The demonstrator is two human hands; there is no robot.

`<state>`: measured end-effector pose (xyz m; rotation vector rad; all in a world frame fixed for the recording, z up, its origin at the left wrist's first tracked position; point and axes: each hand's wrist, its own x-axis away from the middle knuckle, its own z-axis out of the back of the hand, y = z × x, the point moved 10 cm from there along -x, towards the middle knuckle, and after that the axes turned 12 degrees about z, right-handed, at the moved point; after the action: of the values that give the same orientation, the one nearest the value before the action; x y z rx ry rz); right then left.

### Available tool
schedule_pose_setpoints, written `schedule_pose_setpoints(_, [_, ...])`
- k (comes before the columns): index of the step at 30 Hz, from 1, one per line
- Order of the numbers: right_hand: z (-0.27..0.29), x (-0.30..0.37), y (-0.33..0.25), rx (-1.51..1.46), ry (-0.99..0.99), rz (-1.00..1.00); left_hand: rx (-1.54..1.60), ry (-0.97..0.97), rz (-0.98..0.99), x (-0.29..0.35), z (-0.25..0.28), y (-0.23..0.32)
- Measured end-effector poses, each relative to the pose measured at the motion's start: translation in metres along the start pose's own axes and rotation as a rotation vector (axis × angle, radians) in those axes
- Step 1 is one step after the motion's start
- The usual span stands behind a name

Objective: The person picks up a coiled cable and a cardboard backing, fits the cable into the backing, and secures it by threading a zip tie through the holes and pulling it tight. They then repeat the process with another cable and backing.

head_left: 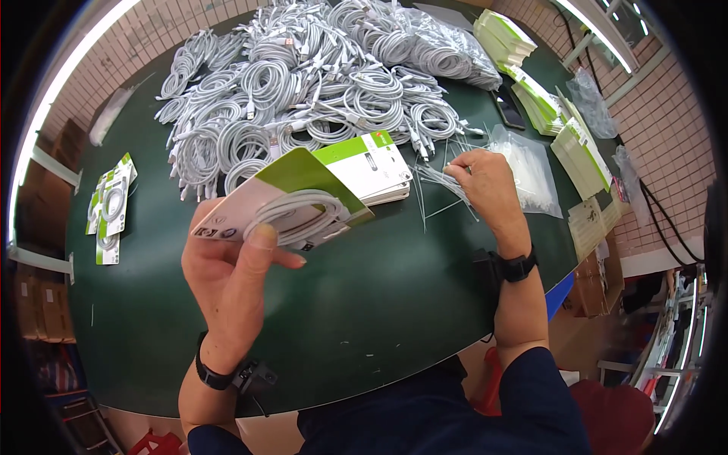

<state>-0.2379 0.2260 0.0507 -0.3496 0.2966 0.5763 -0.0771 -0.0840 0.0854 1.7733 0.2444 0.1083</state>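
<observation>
My left hand (231, 277) grips a green-and-white packaging card (303, 168) together with a coiled white cable (299, 206); the thumb presses the coil against the tilted card above the table. To the right, my right hand (485, 186) is pinched at a loose bunch of thin white cable ties (436, 182), with a small pale end showing at its fingertips. Between the hands lies a stack of similar packaging cards (368, 171), partly hidden by the held card. Beside my right hand rests a clear plastic bag (523, 171) with white contents.
A large heap of coiled white cables (303, 83) covers the table's far side. Carded cables (112, 205) lie at the left. Stacks of green-and-white cards (540, 106) line the right edge near a dark phone (508, 108). The green table (364, 303) has a curved front edge.
</observation>
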Motion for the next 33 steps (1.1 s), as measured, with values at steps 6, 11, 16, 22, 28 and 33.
schedule_pose_setpoints(6, [0.023, -0.001, -0.020, -0.308, 0.255, 0.040, -0.321, -0.054, -0.416, 0.014, -0.014, 0.023])
schedule_pose_setpoints(11, [0.029, 0.002, -0.032, -0.509, 0.336, 0.039, -0.516, -0.110, -0.660, 0.016, -0.033, 0.032])
schedule_pose_setpoints(16, [0.024, 0.000, -0.047, -0.653, 0.305, 0.064, -0.618, -0.110, -0.704, 0.014, -0.038, 0.024])
schedule_pose_setpoints(22, [0.019, 0.005, -0.087, -0.587, 0.250, 0.315, -0.705, -0.121, -0.764, 0.013, -0.043, 0.016])
schedule_pose_setpoints(28, [0.032, 0.011, -0.111, -0.590, 0.353, 0.487, -0.732, -0.123, -0.770, 0.012, -0.041, 0.011])
schedule_pose_setpoints(33, [0.046, 0.025, -0.117, -0.849, 0.443, 0.412, -0.744, -0.121, -0.789, 0.014, -0.042, 0.010])
